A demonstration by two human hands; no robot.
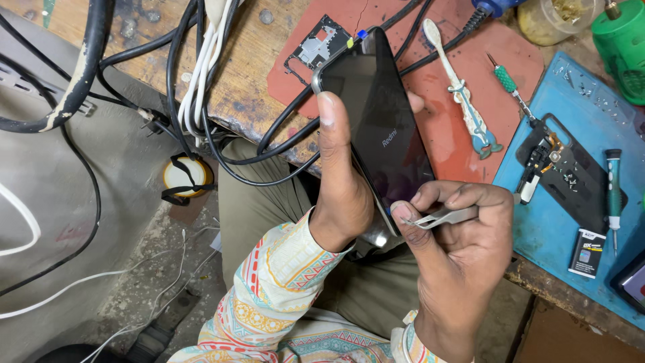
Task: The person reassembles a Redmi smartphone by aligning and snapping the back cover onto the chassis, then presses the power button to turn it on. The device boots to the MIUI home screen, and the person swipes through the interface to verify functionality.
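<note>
My left hand [342, 181] grips a black smartphone [376, 121] by its edge, thumb pressed along the left side and fingertips showing behind the right side. The phone's glossy back faces me, tilted, held above my lap. My right hand [463, 249] pinches metal tweezers [440, 218], whose tips touch the phone's lower right edge.
A wooden workbench edge [248, 114] carries a red mat [443, 121] with a dirty toothbrush [460, 87] and a phone frame part [314, 48]. A blue mat [571, 215] holds a black phone part [564, 168] and two screwdrivers [613, 195]. Black and white cables [195, 87] hang at left.
</note>
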